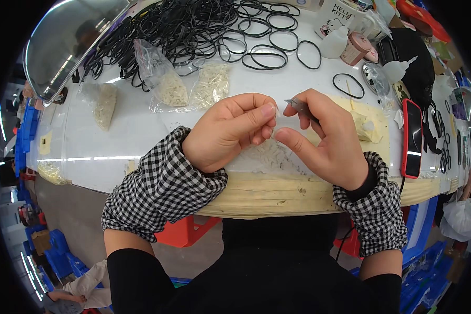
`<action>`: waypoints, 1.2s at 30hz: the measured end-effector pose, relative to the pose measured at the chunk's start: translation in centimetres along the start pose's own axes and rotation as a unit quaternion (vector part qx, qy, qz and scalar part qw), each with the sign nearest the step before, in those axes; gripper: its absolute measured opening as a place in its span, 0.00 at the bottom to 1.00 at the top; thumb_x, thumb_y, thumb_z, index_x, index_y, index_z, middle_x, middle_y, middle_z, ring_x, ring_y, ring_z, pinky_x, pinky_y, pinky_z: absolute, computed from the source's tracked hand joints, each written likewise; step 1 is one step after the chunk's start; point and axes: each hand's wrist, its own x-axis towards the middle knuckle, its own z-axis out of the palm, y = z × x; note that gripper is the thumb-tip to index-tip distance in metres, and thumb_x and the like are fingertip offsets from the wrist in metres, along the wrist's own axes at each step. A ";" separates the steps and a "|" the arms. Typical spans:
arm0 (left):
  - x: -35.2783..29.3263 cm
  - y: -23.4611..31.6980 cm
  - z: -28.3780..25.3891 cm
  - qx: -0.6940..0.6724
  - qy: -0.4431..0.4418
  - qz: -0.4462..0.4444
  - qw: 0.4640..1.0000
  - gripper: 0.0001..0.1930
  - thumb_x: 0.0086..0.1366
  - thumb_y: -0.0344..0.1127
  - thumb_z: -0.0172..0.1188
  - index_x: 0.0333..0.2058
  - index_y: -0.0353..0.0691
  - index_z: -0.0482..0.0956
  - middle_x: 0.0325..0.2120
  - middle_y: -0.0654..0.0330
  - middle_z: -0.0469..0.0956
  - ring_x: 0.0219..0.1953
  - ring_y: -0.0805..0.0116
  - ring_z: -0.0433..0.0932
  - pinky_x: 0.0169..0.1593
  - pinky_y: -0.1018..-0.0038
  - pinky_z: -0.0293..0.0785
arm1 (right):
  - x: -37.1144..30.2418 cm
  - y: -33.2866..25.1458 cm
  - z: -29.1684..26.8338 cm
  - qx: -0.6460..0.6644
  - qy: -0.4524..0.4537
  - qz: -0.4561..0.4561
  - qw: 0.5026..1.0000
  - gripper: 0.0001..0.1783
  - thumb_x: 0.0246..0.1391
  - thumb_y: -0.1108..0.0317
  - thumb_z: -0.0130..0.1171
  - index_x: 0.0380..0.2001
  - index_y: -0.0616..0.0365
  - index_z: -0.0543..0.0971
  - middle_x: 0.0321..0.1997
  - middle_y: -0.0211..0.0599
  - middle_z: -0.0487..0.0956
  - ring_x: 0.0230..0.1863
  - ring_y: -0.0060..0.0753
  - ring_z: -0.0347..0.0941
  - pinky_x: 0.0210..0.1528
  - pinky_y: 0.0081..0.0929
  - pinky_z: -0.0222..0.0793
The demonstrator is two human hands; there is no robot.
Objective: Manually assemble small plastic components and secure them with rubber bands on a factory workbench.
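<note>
My left hand point(233, 128) is closed in a pinch, thumb against forefinger, at a small pale piece point(277, 112) that barely shows at the fingertips. Just to its right, my right hand point(332, 138) grips a small dark metal tool with a pointed blade point(304, 109) between the forefinger and the other fingers. Its tip points left toward the left hand, apart from it; the right thumb sticks out free below. Under both hands, small pale scraps point(269, 157) lie scattered on the white table point(141, 141) near its front edge.
Clear bags of small cream pieces point(211, 86) lie beyond my left hand, another bag point(105, 107) farther left. Black elastic bands point(167, 36) heap at the back. At right are a yellow sheet point(379, 138), a red-cased phone point(412, 138) and white squeeze bottles point(335, 43). A person sits lower left.
</note>
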 end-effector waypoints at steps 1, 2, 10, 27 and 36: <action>0.0 0.0 -0.1 -0.001 -0.008 0.005 1.000 0.10 0.69 0.38 0.49 0.37 0.37 0.71 0.27 0.69 0.71 0.27 0.83 0.65 0.32 0.86 0.63 | 0.0 0.1 0.0 -0.032 -0.004 -0.015 0.999 0.17 0.50 0.57 0.63 0.28 0.61 0.72 0.18 0.32 0.69 0.17 0.27 0.63 0.19 0.24 0.59; 0.0 0.1 -0.2 0.002 -0.008 0.004 1.000 0.10 0.69 0.38 0.49 0.37 0.37 0.71 0.27 0.69 0.71 0.27 0.83 0.65 0.32 0.87 0.63 | 0.0 -0.6 -0.4 -0.047 -0.031 0.020 0.998 0.18 0.50 0.55 0.63 0.27 0.60 0.72 0.18 0.34 0.69 0.17 0.31 0.64 0.20 0.26 0.60; 0.4 0.5 -1.4 -0.015 -0.125 -0.014 0.992 0.09 0.68 0.36 0.51 0.39 0.36 0.73 0.28 0.67 0.72 0.30 0.81 0.69 0.33 0.85 0.66 | -0.5 -0.6 -0.3 -0.114 -0.049 0.003 0.992 0.19 0.52 0.54 0.59 0.22 0.57 0.68 0.18 0.36 0.71 0.20 0.38 0.70 0.20 0.31 0.63; 0.5 0.8 -1.2 -0.011 -0.021 0.004 1.000 0.07 0.67 0.34 0.51 0.35 0.36 0.71 0.31 0.62 0.74 0.31 0.78 0.72 0.35 0.84 0.71 | -0.4 -0.7 -0.8 -0.076 -0.067 0.036 0.994 0.19 0.51 0.56 0.61 0.19 0.59 0.70 0.15 0.36 0.69 0.19 0.39 0.69 0.21 0.33 0.62; 0.6 0.6 -1.9 -0.114 0.107 0.041 0.987 0.08 0.65 0.30 0.49 0.40 0.33 0.70 0.36 0.56 0.75 0.38 0.72 0.75 0.44 0.82 0.74 | -1.6 0.3 -0.1 -0.123 -0.172 0.053 0.976 0.09 0.48 0.67 0.60 0.28 0.60 0.73 0.27 0.39 0.73 0.26 0.43 0.72 0.28 0.36 0.67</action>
